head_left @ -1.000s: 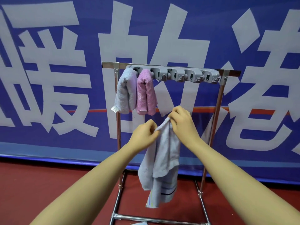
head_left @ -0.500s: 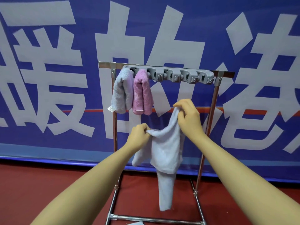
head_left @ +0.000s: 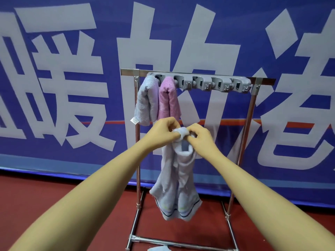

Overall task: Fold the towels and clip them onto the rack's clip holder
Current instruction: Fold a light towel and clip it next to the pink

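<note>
A pale lilac towel (head_left: 176, 187) with dark stripes at its lower hem hangs folded in front of the metal rack (head_left: 197, 72). My left hand (head_left: 164, 132) and my right hand (head_left: 200, 135) pinch its bunched top edge together, close side by side, below the grey clip holder (head_left: 201, 83). In the holder's two leftmost clips hang a folded lilac towel (head_left: 146, 102) and a folded pink towel (head_left: 168, 98). The clips to the right hold nothing.
Behind the rack hangs a blue banner (head_left: 72, 69) with large white characters. The floor (head_left: 45, 205) is red. A scrap of pale cloth (head_left: 159, 248) lies on the floor by the rack's bottom bar (head_left: 181, 240).
My hands came together from apart, the right one lowering. The towel, spread between them half a second ago, now hangs folded lengthwise from one bunched top edge.
</note>
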A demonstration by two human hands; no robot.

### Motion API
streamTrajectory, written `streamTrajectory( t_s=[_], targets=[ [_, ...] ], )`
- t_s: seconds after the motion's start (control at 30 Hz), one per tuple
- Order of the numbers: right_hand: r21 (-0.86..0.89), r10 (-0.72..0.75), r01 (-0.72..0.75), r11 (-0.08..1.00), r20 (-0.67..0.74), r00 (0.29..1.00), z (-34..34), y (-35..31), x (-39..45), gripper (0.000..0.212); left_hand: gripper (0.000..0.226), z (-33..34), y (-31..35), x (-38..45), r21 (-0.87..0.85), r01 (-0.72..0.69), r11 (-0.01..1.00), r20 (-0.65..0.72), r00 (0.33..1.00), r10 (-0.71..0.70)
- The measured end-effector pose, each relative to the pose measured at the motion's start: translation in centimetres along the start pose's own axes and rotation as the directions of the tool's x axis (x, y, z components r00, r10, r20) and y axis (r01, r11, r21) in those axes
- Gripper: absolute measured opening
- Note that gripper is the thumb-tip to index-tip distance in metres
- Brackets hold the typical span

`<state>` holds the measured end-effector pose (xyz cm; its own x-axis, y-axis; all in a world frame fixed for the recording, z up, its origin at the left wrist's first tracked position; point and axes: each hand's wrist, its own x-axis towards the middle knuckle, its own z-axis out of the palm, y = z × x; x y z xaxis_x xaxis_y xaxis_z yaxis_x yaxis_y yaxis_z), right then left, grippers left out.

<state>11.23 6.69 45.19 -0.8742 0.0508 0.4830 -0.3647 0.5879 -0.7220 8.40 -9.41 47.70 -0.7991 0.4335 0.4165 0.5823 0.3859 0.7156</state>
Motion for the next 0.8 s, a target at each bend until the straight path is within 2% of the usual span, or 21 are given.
streamTrajectory(
  t_s=[0.1, 0.2, 0.3, 0.43, 0.57, 0.63, 0.7, 0.77, 0.8],
  targets=[
    [0.082, -0.035, 0.040, 0.996, -0.054, 0.998, -0.5, -0.4, 0.8, 0.025, 0.028, -0.2, -2.6, -1.2, -0.028, 0.085, 0.996, 0.062, 0.995, -0.084],
    [0.118, -0.065, 0.072, 0.990, -0.064, 0.996, -1.4, -0.8, 1.5, 0.028, 0.052, 0.3, -6.1, -2.5, 0.101, 0.155, 0.983, 0.139, 0.976, -0.168],
    [0.172, -0.095, 0.099, 0.980, -0.033, 0.995, -2.0, -1.1, 1.5, 0.030, 0.069, 1.2, -7.9, -3.3, 0.145, 0.184, 0.972, 0.107, 0.974, -0.200],
    [0.166, -0.115, 0.108, 0.980, 0.028, 0.993, -2.3, -0.8, 1.2, 0.029, 0.069, 2.3, -7.2, -3.3, 0.057, 0.167, 0.984, 0.088, 0.981, -0.171],
    [0.166, -0.109, 0.101, 0.981, 0.039, 0.993, -2.7, 0.0, 0.7, 0.023, 0.082, 3.3, -6.2, -2.8, -0.069, 0.125, 0.990, 0.007, 0.992, -0.125],
    [0.162, -0.092, 0.086, 0.983, 0.032, 0.995, -3.1, 0.3, 0.5, 0.020, 0.069, 3.5, -6.1, -2.5, 0.003, 0.083, 0.997, 0.037, 0.996, -0.083],
    [0.144, -0.078, 0.073, 0.987, 0.029, 0.997, -3.6, 0.6, 0.4, 0.017, 0.039, 3.9, -6.3, -2.1, 0.085, 0.051, 0.995, 0.054, 0.997, -0.056],
    [0.108, -0.069, 0.065, 0.992, 0.037, 0.997, -4.0, 0.8, 0.3, 0.016, 0.009, 4.5, -6.2, -1.8, 0.122, 0.064, 0.990, 0.016, 0.998, -0.066],
    [0.083, -0.067, 0.064, 0.995, 0.042, 0.997, -4.1, 1.0, 0.3, 0.016, 0.011, 4.8, -6.1, -1.7, 0.121, 0.082, 0.989, -0.013, 0.997, -0.082]
  ],
)
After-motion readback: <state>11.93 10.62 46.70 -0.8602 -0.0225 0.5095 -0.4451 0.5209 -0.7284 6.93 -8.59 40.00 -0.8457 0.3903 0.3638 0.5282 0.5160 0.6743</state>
